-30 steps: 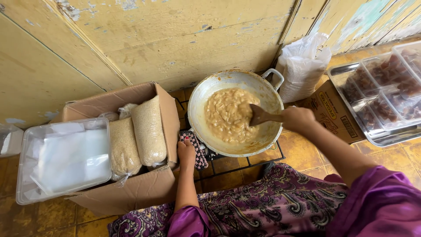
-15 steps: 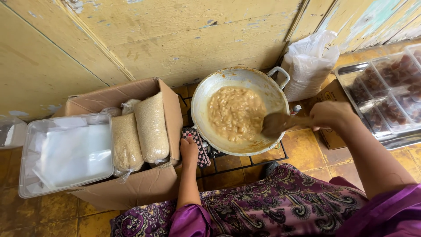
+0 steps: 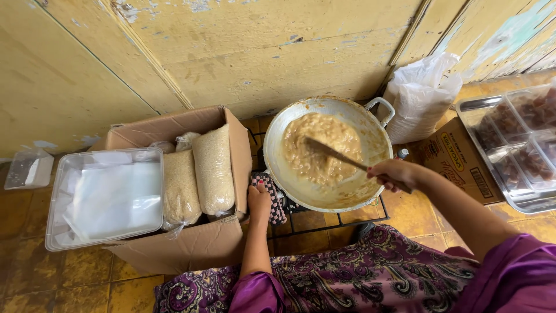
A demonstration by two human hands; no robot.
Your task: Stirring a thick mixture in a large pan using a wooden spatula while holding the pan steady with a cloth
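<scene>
A wide metal wok [image 3: 370, 130] sits on a black burner grate on the floor, filled with thick tan batter [image 3: 315, 148]. My right hand [image 3: 394, 174] grips the handle of a wooden spatula [image 3: 333, 153] whose blade lies in the batter. My left hand [image 3: 259, 200] presses a checkered cloth [image 3: 277, 200] against the wok's near left rim. Purple patterned fabric covers my lap below.
A cardboard box [image 3: 191, 246] on the left holds bags of grain [image 3: 213, 168] and a clear plastic container [image 3: 104, 197]. A white plastic bag [image 3: 420, 95] stands behind the wok. A metal tray [image 3: 524, 203] of packed brown pieces lies at right, beside another carton [image 3: 454, 159].
My right hand has pulled the spatula back toward the wok's near right rim, then pushed its blade into the batter's middle. The view has shifted slightly. My left hand stays on the cloth.
</scene>
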